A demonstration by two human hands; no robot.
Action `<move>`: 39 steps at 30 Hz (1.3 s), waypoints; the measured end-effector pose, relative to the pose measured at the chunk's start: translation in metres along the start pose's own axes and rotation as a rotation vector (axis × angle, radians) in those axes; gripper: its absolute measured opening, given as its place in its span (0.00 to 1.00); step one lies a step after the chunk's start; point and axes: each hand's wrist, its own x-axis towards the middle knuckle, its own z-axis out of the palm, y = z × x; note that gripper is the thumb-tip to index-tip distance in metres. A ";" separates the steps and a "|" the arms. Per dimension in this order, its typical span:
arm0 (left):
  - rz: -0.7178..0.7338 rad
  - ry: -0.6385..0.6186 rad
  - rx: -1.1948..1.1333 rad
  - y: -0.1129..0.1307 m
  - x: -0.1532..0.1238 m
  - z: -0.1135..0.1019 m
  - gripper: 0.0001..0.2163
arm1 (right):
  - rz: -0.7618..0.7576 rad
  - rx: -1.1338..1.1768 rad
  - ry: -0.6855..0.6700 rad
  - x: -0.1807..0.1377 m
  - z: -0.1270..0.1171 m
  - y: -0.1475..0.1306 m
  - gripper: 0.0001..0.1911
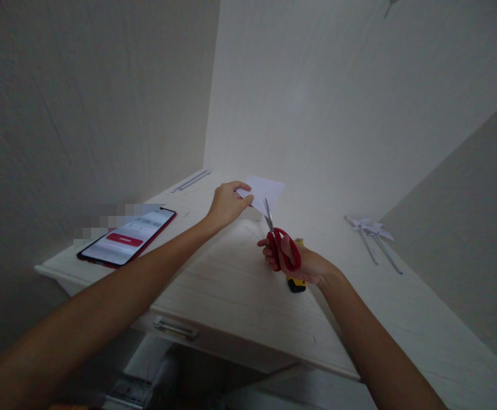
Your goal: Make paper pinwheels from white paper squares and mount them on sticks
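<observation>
**Scissors Meeting Paper at a Corner Desk**

A person is working at a white desk (231,285) set into a corner, holding a paper sheet (271,189) just above the desktop near the back wall. The left hand (226,204) is pinching the sheet's near-left edge, its grip closed on the paper between thumb and fingers. This apparently holds it taut and raised so that a blade can pass beneath.

The right hand (293,263) is wrapping its grip around the red handles of a pair of scissors (275,236), with fingers threaded through the loops. It is pointing the steel blades away from the body and into the sheet's lower edge, right beside the left thumb. How far the blades are parted is too small to tell.

Under the right palm, a yellow-and-black tool (296,283) is lying on the desk, mostly hidden by the hand. Off to the left, a phone (127,238) in a red case is lying face up with its screen lit, well apart from the blades and seemingly parked where it can be read at a glance.

To the right, folded paper pieces on thin sticks (374,230) are lying together. A few narrow strips (191,179) are resting along the left wall. Both are out of the arms' way. A metal drawer handle (175,328) is showing beneath the desk's front edge.
</observation>
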 end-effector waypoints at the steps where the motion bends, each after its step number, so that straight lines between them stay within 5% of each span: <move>1: 0.003 0.000 -0.004 0.000 0.000 0.000 0.12 | 0.005 0.000 0.006 0.000 0.000 0.000 0.31; 17: 0.037 0.009 0.001 0.001 0.000 0.000 0.13 | 0.005 0.022 0.004 0.004 0.000 0.002 0.32; 39: 0.038 -0.004 -0.009 0.002 0.000 -0.001 0.13 | -0.059 -0.096 0.045 0.004 0.002 0.001 0.22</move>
